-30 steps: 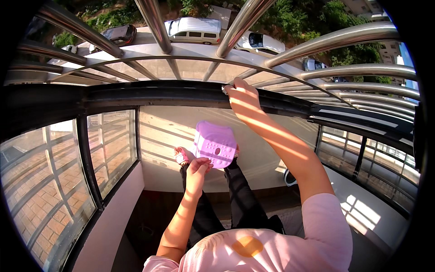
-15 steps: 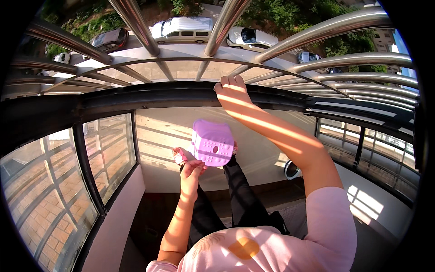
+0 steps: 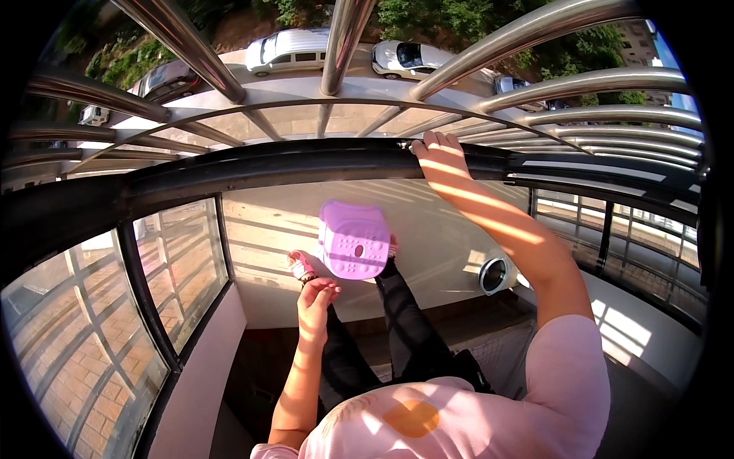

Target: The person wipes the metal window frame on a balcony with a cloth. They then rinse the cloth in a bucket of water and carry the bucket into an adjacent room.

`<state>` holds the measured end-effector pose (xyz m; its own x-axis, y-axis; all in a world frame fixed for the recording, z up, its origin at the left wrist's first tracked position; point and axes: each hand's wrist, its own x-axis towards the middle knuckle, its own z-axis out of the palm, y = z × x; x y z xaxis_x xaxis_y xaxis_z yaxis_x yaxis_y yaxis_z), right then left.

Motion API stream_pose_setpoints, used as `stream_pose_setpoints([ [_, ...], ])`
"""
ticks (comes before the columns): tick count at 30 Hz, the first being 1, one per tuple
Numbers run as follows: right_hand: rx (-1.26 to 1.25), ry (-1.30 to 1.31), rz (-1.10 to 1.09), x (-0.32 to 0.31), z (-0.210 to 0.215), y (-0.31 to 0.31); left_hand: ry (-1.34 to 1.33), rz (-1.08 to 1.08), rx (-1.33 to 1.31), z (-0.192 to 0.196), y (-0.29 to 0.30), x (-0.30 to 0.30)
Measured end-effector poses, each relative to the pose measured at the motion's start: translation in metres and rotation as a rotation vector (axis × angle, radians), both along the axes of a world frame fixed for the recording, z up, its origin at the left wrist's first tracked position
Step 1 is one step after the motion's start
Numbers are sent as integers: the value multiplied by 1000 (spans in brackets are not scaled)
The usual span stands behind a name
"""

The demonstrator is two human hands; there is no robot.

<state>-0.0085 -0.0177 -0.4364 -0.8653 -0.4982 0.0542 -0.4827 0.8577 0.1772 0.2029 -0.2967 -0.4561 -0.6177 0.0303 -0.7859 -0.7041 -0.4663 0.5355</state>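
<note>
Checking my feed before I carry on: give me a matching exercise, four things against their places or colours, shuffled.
1. Right hand
2. Left hand
3. Stool
4. Silver van

A. Purple
B. Beyond the metal bars
C. At the black rail
D. Just below the left foot in the picture

Pairs: 1-C; 2-D; 3-A; 4-B

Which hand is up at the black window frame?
The right hand, which is at the top edge of the black frame. The left hand is away from it, lower in the picture, just below the purple stool.
</note>
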Motion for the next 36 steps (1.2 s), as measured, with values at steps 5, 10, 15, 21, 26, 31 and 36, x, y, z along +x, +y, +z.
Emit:
stream_pose_setpoints([
  [5, -158, 43, -21, 6, -5, -12, -2, -58, 1, -6, 2, 5],
  [10, -45, 24, -46, 6, -5, 30, -10, -89, -28, -1, 5, 1],
  [15, 30, -14, -220, 19, -6, 104, -27, -103, -48, -10, 6, 7],
  [21, -138, -22, -347, 26, -15, 93, -31, -113, -63, -8, 9, 12],
  [26, 32, 78, -264, 29, -23, 88, -25, -142, -56, -3, 16, 10],
  [31, 265, 61, -267, 21, -17, 121, -40, -138, 1, -1, 20, 11],
  [36, 175, 40, -419, 29, -6, 159, -28, -142, -73, -3, 11, 22],
])
